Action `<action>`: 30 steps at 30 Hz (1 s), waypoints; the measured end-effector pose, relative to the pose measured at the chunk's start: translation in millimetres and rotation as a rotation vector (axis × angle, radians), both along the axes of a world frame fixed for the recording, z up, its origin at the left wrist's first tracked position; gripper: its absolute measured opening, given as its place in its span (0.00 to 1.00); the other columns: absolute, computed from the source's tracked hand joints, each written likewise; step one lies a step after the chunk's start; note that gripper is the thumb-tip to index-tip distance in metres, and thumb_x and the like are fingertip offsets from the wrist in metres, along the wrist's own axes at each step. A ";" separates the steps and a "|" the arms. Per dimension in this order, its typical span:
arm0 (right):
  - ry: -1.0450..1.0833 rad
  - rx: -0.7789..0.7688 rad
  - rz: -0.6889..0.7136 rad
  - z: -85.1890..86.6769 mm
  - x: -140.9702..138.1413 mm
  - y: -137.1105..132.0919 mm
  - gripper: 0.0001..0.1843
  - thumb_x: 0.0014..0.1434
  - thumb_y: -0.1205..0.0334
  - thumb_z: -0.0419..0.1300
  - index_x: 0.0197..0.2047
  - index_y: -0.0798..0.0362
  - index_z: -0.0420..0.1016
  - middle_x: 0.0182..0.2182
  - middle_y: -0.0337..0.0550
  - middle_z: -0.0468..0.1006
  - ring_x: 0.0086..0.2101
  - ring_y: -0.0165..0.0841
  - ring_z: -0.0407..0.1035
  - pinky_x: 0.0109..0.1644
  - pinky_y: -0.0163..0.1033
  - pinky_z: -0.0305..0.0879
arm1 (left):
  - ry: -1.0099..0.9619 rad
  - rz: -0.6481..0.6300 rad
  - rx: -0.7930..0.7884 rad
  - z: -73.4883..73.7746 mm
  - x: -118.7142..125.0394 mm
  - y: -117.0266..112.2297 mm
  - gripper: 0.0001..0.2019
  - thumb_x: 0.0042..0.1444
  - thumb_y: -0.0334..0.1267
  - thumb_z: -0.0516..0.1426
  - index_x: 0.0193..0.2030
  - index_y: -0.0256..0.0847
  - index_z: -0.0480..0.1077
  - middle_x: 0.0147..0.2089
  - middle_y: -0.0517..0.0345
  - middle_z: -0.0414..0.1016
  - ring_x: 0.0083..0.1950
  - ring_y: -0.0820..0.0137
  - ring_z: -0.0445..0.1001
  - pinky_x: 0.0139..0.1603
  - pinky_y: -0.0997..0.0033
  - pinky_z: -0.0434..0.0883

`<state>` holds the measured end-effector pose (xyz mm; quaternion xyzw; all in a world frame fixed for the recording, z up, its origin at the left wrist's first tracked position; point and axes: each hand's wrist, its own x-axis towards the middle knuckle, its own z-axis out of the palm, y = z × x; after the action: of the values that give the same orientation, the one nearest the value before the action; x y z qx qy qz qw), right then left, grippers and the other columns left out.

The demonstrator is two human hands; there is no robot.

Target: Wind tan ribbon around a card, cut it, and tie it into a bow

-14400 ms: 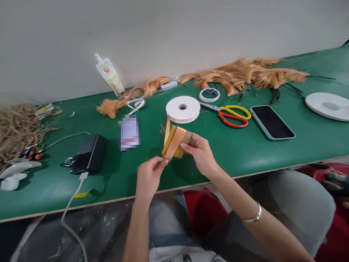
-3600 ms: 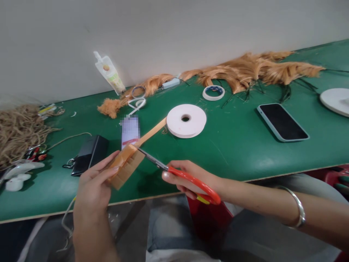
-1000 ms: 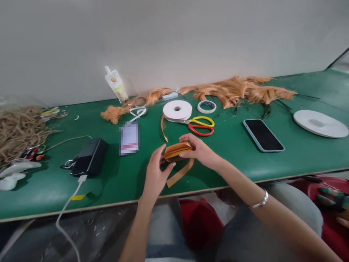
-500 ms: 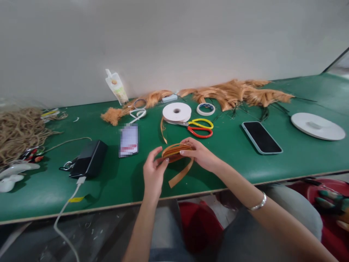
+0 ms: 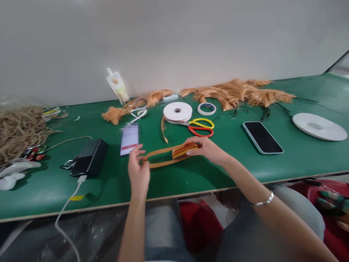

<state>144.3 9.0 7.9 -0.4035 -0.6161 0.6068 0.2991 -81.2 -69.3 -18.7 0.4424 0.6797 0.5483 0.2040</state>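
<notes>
My right hand (image 5: 203, 148) is closed on a coil of orange-brown ribbon (image 5: 183, 150), thumb in front and fingers behind. A loop of the same ribbon stretches leftward from the coil to my left hand (image 5: 139, 167), which pinches its far end between thumb and fingers. Both hands hover over the green table near its front edge. Behind the coil lie scissors (image 5: 201, 131) with one yellow and one red handle, their blades against a white spool (image 5: 177, 111). From that spool hangs a short ribbon tail (image 5: 164, 131).
A lit phone (image 5: 129, 140) lies just behind my left hand, a dark phone (image 5: 263, 137) to the right. Along the wall are orange fibre bundles (image 5: 231, 92), a tape roll (image 5: 206, 108) and a pouch (image 5: 117, 86). Left are a black power bank (image 5: 89, 157) and tangled cord (image 5: 21, 131).
My left hand has moved left, drawing a loop of ribbon out of the coil. The right hand has shifted slightly right with the coil. The loose ribbon end no longer hangs below.
</notes>
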 end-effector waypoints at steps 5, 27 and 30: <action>-0.031 0.086 -0.011 12.5 18.8 9.0 0.15 0.42 0.64 0.67 0.36 0.53 0.76 0.39 0.43 0.77 0.44 0.36 0.70 0.53 0.47 0.63 | 0.229 0.271 0.018 5.7 -39.2 -14.2 0.28 0.41 0.23 0.50 0.52 0.41 0.66 0.44 0.52 0.69 0.38 0.66 0.71 0.41 0.63 0.69; 0.217 0.027 0.022 12.0 6.8 -4.0 0.18 0.38 0.66 0.71 0.36 0.50 0.79 0.46 0.42 0.69 0.49 0.35 0.65 0.55 0.44 0.61 | -0.552 -0.265 0.024 18.9 78.5 -1.1 0.32 0.40 0.26 0.58 0.55 0.44 0.57 0.59 0.50 0.63 0.57 0.62 0.66 0.56 0.59 0.65; 0.185 0.059 0.046 12.2 7.7 -3.1 0.18 0.37 0.66 0.71 0.36 0.50 0.79 0.45 0.41 0.69 0.48 0.34 0.66 0.55 0.44 0.60 | -0.150 -0.196 0.132 26.1 65.3 -3.2 0.28 0.46 0.26 0.53 0.56 0.43 0.61 0.60 0.52 0.63 0.61 0.64 0.61 0.61 0.60 0.59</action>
<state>152.0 5.8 20.1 -0.3225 -0.6125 0.6298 0.3524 -15.9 -72.5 7.5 0.4771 0.5785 0.6006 0.2774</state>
